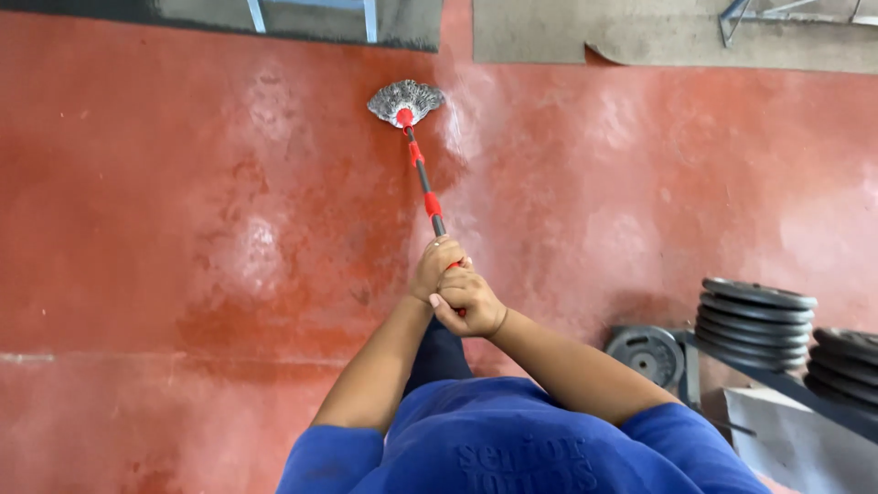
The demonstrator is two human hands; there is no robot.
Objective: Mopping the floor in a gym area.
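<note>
A mop with a grey stringy head [405, 100] rests on the red floor [183, 201] straight ahead of me. Its black and red handle [424, 178] runs back toward my body. My left hand [436, 265] grips the handle higher up, and my right hand [469, 305] is wrapped around its near end just behind the left. Both arms reach forward from my blue shirt. The handle's end is hidden inside my fists.
A stack of dark weight plates [755, 316] sits on a rack at the right, with another plate [647, 354] lower and a second stack [846, 361] at the edge. A grey floor strip [677, 37] and metal frame legs [311, 18] lie at the top.
</note>
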